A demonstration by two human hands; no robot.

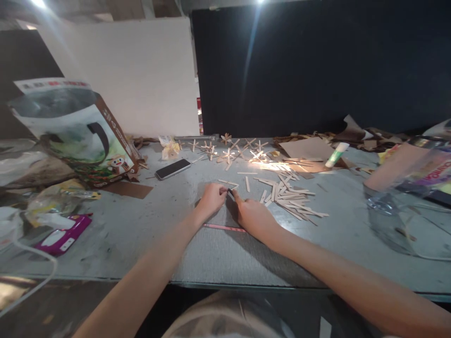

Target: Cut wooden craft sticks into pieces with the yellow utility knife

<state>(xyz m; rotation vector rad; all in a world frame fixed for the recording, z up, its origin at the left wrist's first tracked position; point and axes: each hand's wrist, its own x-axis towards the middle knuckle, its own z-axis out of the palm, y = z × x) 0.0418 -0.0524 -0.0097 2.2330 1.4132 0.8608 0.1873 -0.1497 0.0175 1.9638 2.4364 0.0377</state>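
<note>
My left hand (pixel 212 198) is closed in a pinch above the table, its fingertips turned to the right. Close beside it, my right hand (pixel 256 217) has its index finger pointing forward and its other fingers curled under. A small dark piece (pixel 230 192) shows between the two sets of fingertips; its kind is unclear. Just beyond the fingers lie flat wooden craft sticks (pixel 228 182), two of them meeting at an angle. A thin pink strip (pixel 223 227) lies across the table nearer to me, running under my right hand's edge.
Loose craft sticks (pixel 291 199) are heaped to the right. Star shapes of crossed sticks (pixel 229 155) stand behind, by a phone (pixel 172 169). A glue stick (pixel 337 155) is upright near cardboard (pixel 306 149). A large bag (pixel 84 141) and a purple pack (pixel 65 234) occupy the left.
</note>
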